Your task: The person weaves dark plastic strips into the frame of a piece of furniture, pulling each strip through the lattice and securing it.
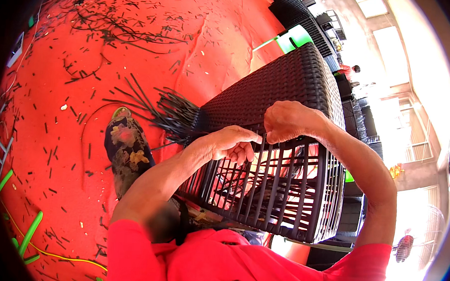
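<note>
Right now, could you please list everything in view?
Half-woven wicker frame: one, dark brown, centre
Loose strips: many, black, frame's left side
Strip scraps: many, black, across floor
Floor covering: one, red, left
Bars: several, green, lower left
Cord: one, yellow, lower left
Panel: one, green, beyond frame
Stacks: several, black, upper right
Fan: one, pale cage, far right
Co-worker: one, red top, right background
Patterned leg: one, dark, left of frame
Shirt: one, red, bottom
Left hand: one, bare, at frame
Right hand: one, bare, at frame
</note>
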Action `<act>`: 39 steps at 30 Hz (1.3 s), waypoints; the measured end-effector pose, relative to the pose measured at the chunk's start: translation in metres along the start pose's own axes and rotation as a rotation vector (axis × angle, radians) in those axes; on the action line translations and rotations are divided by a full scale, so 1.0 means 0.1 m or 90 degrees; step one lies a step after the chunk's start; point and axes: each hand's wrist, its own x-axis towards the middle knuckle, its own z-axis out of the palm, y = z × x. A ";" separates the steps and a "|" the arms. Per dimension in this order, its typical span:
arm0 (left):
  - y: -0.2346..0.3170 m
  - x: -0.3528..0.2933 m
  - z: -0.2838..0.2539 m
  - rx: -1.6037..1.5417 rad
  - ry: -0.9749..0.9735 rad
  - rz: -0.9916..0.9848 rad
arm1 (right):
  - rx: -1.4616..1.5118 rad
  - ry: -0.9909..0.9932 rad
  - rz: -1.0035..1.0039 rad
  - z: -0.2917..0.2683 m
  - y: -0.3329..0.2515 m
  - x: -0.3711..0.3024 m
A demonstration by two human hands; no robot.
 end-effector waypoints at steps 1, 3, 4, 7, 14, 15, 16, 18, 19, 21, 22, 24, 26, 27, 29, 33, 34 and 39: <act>-0.02 0.03 0.00 0.006 -0.011 0.015 | -0.020 -0.039 0.013 -0.04 -0.01 0.02; -0.05 0.08 0.03 0.008 -0.014 0.010 | -0.042 -0.078 0.013 -0.06 -0.02 0.06; -0.06 0.10 0.04 0.002 -0.030 0.004 | -0.044 -0.080 0.000 -0.05 -0.02 0.10; -0.08 0.15 0.03 -0.009 -0.054 -0.006 | -0.024 -0.073 -0.019 0.04 -0.05 0.17; -0.07 0.10 -0.04 0.016 0.030 0.011 | 0.089 -0.065 -0.006 0.03 -0.06 0.15; -0.06 0.09 -0.04 0.063 0.043 0.010 | 0.066 -0.045 -0.031 0.05 -0.03 0.16; -0.05 0.06 -0.04 0.110 0.058 0.010 | 0.043 -0.025 -0.057 0.08 0.00 0.18; -0.02 0.01 -0.04 0.202 0.084 0.008 | -0.007 -0.022 -0.070 0.04 0.00 0.21; 0.03 -0.03 -0.06 0.249 0.094 -0.002 | -0.033 -0.040 -0.058 -0.04 -0.04 0.23; 0.02 -0.11 -0.14 0.347 0.188 -0.005 | -0.102 -0.041 -0.066 -0.08 -0.06 0.29; -0.02 -0.12 -0.24 0.387 0.227 0.011 | -0.038 -0.074 -0.061 -0.04 -0.03 0.37; -0.04 -0.15 -0.29 0.346 0.222 0.039 | 0.094 -0.142 -0.050 0.00 -0.05 0.48; 0.00 -0.24 -0.26 0.324 0.196 0.042 | 0.165 -0.171 -0.048 0.02 -0.10 0.41; 0.02 -0.27 -0.29 0.252 0.185 0.020 | 0.223 -0.188 -0.035 0.09 -0.10 0.43; 0.00 -0.28 -0.35 0.159 0.165 0.029 | 0.376 -0.255 -0.021 0.19 -0.10 0.53; -0.14 -0.17 -0.40 -0.006 0.088 0.044 | 0.389 -0.167 0.028 0.14 -0.12 0.49; -0.16 -0.13 -0.39 -0.006 0.100 0.028 | 0.310 -0.168 0.021 0.14 -0.11 0.50; -0.24 0.03 -0.30 0.074 0.085 -0.072 | 0.038 -0.168 0.017 0.16 -0.12 0.55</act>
